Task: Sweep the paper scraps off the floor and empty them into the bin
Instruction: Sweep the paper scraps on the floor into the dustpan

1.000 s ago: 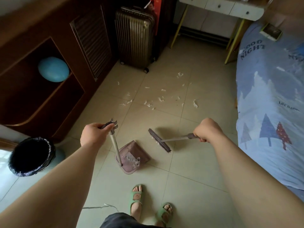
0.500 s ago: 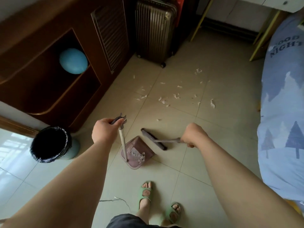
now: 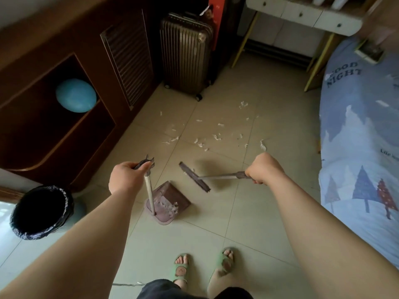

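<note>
My left hand point(image 3: 126, 176) grips the top of the dustpan's upright handle. The brown dustpan point(image 3: 170, 201) rests on the tiled floor in front of my feet, with some white scraps inside. My right hand point(image 3: 262, 169) holds the broom's handle, and the dark broom head point(image 3: 194, 176) lies on the floor just beyond the dustpan's mouth. Several white paper scraps point(image 3: 207, 137) are scattered over the tiles beyond the broom. The bin point(image 3: 41, 212), lined with a black bag, stands at the lower left.
A dark wooden cabinet point(image 3: 64, 61) with a blue ball point(image 3: 75, 94) in its niche runs along the left. A ribbed suitcase point(image 3: 185, 50) stands ahead. A bed with a blue cover point(image 3: 362, 147) fills the right, a white desk point(image 3: 302, 16) behind it.
The view has swung back right and up. The broom head sits a little further from the dustpan, and the dustpan has stayed in place; both hands keep their grips.
</note>
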Motion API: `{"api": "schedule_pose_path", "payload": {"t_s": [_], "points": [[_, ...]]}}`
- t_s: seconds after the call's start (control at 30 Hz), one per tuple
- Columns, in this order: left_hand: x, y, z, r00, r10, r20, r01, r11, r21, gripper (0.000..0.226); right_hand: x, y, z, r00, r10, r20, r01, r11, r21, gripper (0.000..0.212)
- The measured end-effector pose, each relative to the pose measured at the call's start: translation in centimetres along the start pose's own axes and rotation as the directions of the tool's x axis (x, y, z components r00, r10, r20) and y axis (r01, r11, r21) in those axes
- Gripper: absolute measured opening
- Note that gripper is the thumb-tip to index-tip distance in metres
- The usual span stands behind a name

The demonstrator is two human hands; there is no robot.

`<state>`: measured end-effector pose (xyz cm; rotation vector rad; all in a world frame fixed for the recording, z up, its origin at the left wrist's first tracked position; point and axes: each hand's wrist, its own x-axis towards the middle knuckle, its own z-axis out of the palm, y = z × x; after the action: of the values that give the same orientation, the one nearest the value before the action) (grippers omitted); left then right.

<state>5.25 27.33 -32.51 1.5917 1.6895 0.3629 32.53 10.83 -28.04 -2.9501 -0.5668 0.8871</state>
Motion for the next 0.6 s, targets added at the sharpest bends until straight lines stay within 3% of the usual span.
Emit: {"api": "schedule_pose_path", "payload": {"t_s": [0.23, 0.47, 0.6], "points": [[1.0, 1.6, 2.4, 0.999, -0.025, -0.041, 0.023, 0.998, -0.056, 0.023, 4.7, -0.8, 1.8, 0.996, -0.057, -0.07, 0.057, 0.998, 0.01, 0.009], [1.8, 5.0, 5.0, 0.991, -0.067, -0.116, 0.058, 0.995, -0.076, 0.021, 7.9, -1.8, 1.0, 0.956, -0.269, 0.119, 0.293, 0.908, -0.3, 0.012], [2.1, 7.0, 6.5, 0.985, -0.092, -0.146, 0.079, 0.993, -0.09, 0.021, 9.8, -2.8, -3.3, 0.931, -0.287, 0.225, 0.359, 0.833, -0.421, 0.045]]}}
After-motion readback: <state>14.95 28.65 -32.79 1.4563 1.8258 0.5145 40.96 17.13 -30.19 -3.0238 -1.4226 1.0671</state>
